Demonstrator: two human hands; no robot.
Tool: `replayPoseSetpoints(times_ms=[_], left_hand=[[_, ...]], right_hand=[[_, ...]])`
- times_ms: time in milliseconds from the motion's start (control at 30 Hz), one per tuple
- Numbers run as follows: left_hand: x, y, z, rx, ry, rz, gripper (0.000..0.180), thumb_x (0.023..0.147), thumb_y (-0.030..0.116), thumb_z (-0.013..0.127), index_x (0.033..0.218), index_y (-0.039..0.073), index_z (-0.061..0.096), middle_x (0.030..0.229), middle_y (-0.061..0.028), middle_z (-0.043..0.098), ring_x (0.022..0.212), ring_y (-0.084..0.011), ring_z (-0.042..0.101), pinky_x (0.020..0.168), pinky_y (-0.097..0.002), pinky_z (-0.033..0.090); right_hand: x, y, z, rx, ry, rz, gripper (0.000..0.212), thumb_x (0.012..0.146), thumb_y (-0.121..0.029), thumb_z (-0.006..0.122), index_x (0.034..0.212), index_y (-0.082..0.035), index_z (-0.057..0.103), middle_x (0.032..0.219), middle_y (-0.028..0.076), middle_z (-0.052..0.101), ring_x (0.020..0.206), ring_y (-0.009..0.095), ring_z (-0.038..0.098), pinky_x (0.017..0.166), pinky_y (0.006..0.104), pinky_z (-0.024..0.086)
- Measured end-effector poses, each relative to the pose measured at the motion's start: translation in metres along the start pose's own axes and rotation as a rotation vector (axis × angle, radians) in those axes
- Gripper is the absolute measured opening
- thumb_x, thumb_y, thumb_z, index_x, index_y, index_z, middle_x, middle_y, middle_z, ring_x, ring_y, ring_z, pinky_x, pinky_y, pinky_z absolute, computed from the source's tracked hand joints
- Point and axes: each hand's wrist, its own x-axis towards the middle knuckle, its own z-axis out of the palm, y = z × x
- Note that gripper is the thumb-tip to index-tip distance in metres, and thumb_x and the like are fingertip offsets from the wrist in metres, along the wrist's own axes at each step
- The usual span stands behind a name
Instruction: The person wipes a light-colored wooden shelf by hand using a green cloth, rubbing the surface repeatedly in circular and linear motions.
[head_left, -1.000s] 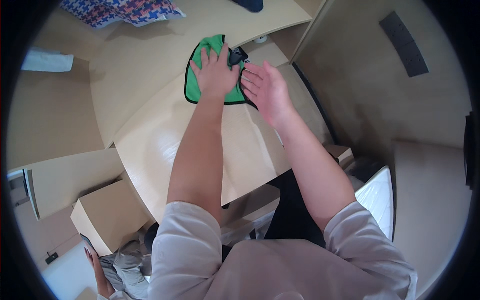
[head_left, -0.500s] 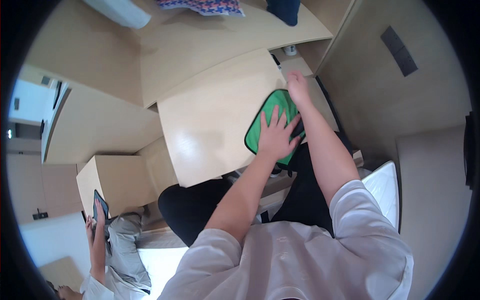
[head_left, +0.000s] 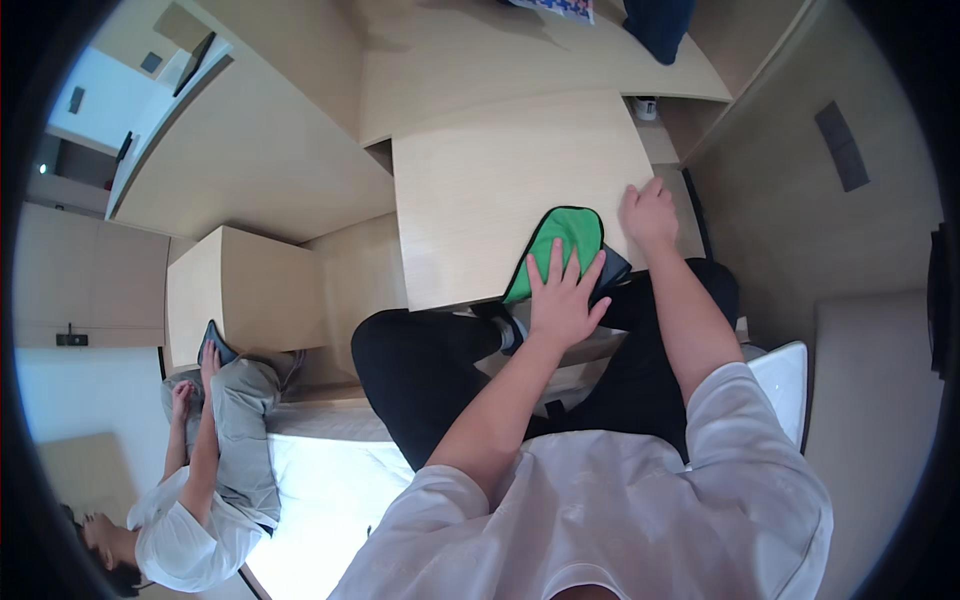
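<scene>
A green cloth (head_left: pixel 568 226) with black edging lies on a pale wooden panel (head_left: pixel 480 200), close to its near right corner. Part of the cloth is folded over, showing a dark grey side at the right. My left hand (head_left: pixel 565 300) rests on the cloth's near part, palm down and fingers spread. Beside the panel's right edge, my right hand (head_left: pixel 650 215) is closed with its fingers curled. What those fingers hold, if anything, is hidden.
My knees (head_left: pixel 420 360) sit below the panel's near edge. A wooden top (head_left: pixel 540 65) bears a dark blue object (head_left: pixel 660 28) behind. At left, another person (head_left: pixel 205 500) touches a wooden box-shaped unit (head_left: pixel 270 285) with a dark cloth (head_left: pixel 214 345). A wall (head_left: pixel 780 230) stands at right.
My view has shifted, so the panel appears farther right. Under my left hand the cloth has bunched and folded, showing more grey. My right hand remains closed by the panel's right edge.
</scene>
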Motion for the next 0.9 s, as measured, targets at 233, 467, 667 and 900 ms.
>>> replayPoseSetpoints(times_ms=[233,467,667,900], left_hand=[[0.071,0.0,0.019,0.046,-0.074,-0.014,0.073,0.104,0.039,0.055,0.172,0.024,0.032,0.166,-0.0241,0.046,0.164,-0.0487,0.018,0.124,-0.0816,0.005],[0.206,-0.033,0.036,0.116,-0.042,-0.079,0.072,0.106,0.042,0.051,0.173,0.025,0.029,0.168,-0.024,0.044,0.165,-0.0452,0.02,0.125,-0.0799,0.006],[0.316,-0.07,0.039,0.204,-0.023,-0.242,0.073,0.109,0.054,0.041,0.174,0.026,0.026,0.171,-0.0207,0.041,0.166,-0.0424,0.017,0.128,-0.0759,0.006],[0.359,-0.119,0.039,0.254,-0.003,-0.366,0.083,0.106,0.063,0.041,0.174,0.017,0.026,0.179,-0.0166,0.027,0.168,-0.0385,0.013,0.129,-0.073,0.004]], right_hand=[[0.003,-0.021,0.005,-0.052,0.137,0.014,0.059,0.102,-0.05,0.054,0.137,-0.002,0.054,0.123,0.027,0.069,0.113,0.046,0.069,0.095,0.0568,0.056],[0.019,-0.021,-0.003,0.031,0.041,0.172,0.049,0.103,-0.046,0.053,0.128,-0.004,0.058,0.123,0.025,0.071,0.111,0.044,0.071,0.092,0.0572,0.058],[0.014,-0.025,-0.014,0.061,-0.03,0.128,0.048,0.105,-0.044,0.053,0.131,-0.003,0.054,0.121,0.026,0.069,0.109,0.047,0.069,0.091,0.0592,0.057],[0.016,-0.029,-0.008,-0.01,-0.047,0.145,0.048,0.103,-0.043,0.057,0.129,-0.002,0.054,0.12,0.023,0.068,0.108,0.042,0.07,0.088,0.0544,0.057]])
